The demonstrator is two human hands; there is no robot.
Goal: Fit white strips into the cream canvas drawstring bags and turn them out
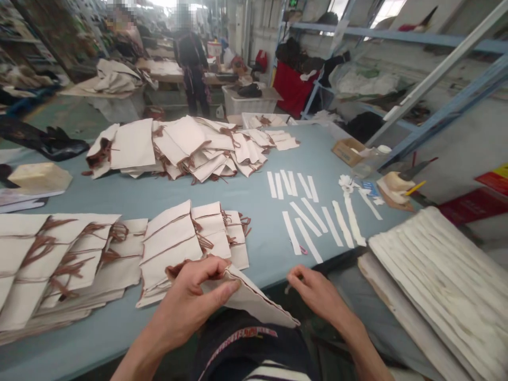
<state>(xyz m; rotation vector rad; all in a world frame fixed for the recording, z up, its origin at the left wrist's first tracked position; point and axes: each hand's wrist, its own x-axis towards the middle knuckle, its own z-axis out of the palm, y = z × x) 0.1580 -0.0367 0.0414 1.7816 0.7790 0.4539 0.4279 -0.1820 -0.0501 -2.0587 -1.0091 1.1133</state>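
Observation:
My left hand (194,299) pinches a cream cloth pouch (250,299) with brown stitching, thumb on top, holding it above my lap at the table's near edge. My right hand (313,293) hovers just right of the pouch with its fingers curled together near the table edge; what they hold, if anything, is too small to make out. Right behind my left hand lies a stack of the same pouches (186,238) with brown drawstrings.
More pouch stacks sit at left (51,259) and across the blue table (178,148). White paper strips (313,214) lie spread at right. A pile of white padded sheets (440,270) lies at right. A cardboard box (348,151) and two people stand farther back.

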